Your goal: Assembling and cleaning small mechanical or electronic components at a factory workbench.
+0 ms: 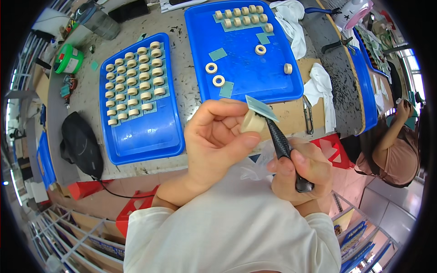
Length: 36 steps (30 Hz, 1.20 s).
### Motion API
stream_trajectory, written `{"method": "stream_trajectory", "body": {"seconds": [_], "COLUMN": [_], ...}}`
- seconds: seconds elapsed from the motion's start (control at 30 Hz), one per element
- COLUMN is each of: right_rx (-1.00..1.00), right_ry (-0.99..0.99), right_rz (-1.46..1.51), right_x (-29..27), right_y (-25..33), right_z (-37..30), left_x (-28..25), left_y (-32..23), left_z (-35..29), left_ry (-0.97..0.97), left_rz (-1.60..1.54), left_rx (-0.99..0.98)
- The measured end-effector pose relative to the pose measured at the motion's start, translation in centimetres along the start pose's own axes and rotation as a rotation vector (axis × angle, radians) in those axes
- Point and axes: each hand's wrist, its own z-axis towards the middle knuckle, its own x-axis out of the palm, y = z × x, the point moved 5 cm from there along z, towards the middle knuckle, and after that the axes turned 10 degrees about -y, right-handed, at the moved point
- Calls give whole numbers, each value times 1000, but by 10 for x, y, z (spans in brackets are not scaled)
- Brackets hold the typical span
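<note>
Two blue trays lie on the bench: the left tray (136, 136) is filled with rows of cream rings, the right tray (277, 77) holds fewer (some loose). A cream ring (251, 122) is pinched between the fingers of the left hand (214, 139), above the bench edge. Black tweezers (282, 145) are gripped in the closed right hand (302, 170), their tips holding a small teal square (261, 108) against the ring.
</note>
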Motion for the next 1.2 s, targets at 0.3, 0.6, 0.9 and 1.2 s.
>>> {"method": "stream_trajectory", "body": {"seconds": [0.3, 0.6, 0.9, 1.2], "right_rx": [-145, -206, -100, -139], "right_ry": [58, -33, -1, -8], "right_rz": [-36, 21, 144, 359], "right_x": [1, -1, -12, -17], "right_y": [2, 2, -6, -10], "right_z": [7, 7, 5, -4], "left_x": [2, 7, 6, -1], "left_y": [10, 7, 9, 11], "left_z": [-3, -3, 1, 11], "left_ry": [-56, -11, -83, -48], "left_rz": [3, -33, -63, -148], "left_rx": [-239, -244, -294, -292]}}
